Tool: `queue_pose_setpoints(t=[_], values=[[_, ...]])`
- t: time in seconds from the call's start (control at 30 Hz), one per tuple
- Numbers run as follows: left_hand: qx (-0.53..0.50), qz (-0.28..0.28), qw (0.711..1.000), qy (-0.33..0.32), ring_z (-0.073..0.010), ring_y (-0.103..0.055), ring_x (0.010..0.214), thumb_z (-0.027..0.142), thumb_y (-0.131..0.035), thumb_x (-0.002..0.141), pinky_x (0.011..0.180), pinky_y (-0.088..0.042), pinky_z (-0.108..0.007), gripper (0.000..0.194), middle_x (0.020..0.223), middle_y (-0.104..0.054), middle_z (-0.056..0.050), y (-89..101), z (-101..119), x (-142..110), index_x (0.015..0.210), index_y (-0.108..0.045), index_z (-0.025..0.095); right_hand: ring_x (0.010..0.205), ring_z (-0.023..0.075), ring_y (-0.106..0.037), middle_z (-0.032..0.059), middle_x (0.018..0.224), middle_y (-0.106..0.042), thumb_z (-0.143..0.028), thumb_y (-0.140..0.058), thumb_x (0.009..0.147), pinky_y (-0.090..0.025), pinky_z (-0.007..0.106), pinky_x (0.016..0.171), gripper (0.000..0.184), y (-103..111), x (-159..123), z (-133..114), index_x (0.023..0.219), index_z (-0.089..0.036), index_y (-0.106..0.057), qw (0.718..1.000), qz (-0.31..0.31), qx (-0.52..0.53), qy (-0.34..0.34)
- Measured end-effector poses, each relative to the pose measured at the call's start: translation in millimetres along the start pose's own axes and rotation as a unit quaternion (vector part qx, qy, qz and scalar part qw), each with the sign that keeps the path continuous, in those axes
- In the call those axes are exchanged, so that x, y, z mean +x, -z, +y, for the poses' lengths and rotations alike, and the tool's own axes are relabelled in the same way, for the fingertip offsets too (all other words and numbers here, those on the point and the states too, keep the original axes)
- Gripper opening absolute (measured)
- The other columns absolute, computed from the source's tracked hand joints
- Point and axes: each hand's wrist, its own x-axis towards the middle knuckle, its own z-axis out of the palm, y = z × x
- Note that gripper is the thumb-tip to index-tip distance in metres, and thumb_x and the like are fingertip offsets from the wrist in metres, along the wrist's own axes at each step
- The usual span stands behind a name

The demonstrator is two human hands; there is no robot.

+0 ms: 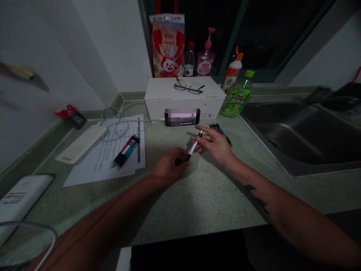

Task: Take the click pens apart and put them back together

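A white pen with black ends [192, 149] is held slantwise above the counter, between my two hands. The fingers of my left hand [170, 164] close around its lower black end; a dark piece beside those fingers is too dim to make out. Near the pen's upper end, the thumb and fingers of my right hand [218, 146] pinch it, with the index finger stretched out toward the phone. Just behind my right hand lie several pens [221, 130]. To the left, a bunch of black, red, white and blue pens [126, 152] rests on printed sheets [98, 175].
A phone [187, 117] leans against a white box [158, 99] with eyeglasses [188, 87] on top. A green bottle [238, 96] stands beside the box, left of a metal sink [287, 165]. White power banks [81, 145] and cables lie at left.
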Motion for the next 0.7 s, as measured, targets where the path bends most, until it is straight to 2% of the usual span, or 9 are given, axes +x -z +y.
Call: queue_pose_setpoints(t=[0.3, 0.57, 0.7], values=[[0.034, 0.000, 0.999, 0.010, -0.0201, -0.071, 0.084, 0.025, -0.069, 0.085, 0.078, -0.055, -0.035, 0.023, 0.093, -0.075, -0.006, -1.2, 3.4, -0.2, 0.106, -0.064, 0.019, 0.074, 0.0200, -0.073, 0.0071, 0.093, -0.075, -0.040, -0.073, 0.089, -0.061, 0.035, 0.065, 0.068, 1.2, -0.7, 0.0, 0.151, -0.022, -0.052, 1.000, -0.027, -0.003, -0.005], [0.037, 0.004, 0.999, 0.001, -0.0208, -0.070, 0.083, 0.026, -0.070, 0.084, 0.076, -0.055, -0.035, 0.025, 0.093, -0.074, -0.006, -4.2, -1.5, 0.2, 0.107, -0.064, 0.019, 0.069, 0.0175, -0.070, 0.0026, 0.084, -0.072, -0.043, -0.072, 0.088, -0.060, 0.032, 0.060, 0.065, -0.8, -2.9, 0.2, 0.148, -0.025, -0.055, 0.999, -0.018, -0.023, 0.034], [0.042, 0.006, 0.999, 0.000, -0.0205, -0.070, 0.082, 0.025, -0.071, 0.084, 0.074, -0.054, -0.035, 0.024, 0.091, -0.074, -0.005, -4.2, -0.8, 0.1, 0.106, -0.065, 0.019, 0.068, 0.0168, -0.069, 0.0032, 0.086, -0.072, -0.042, -0.071, 0.088, -0.060, 0.033, 0.061, 0.063, -1.5, -3.3, 0.3, 0.147, -0.025, -0.056, 0.999, -0.014, -0.036, 0.033]])
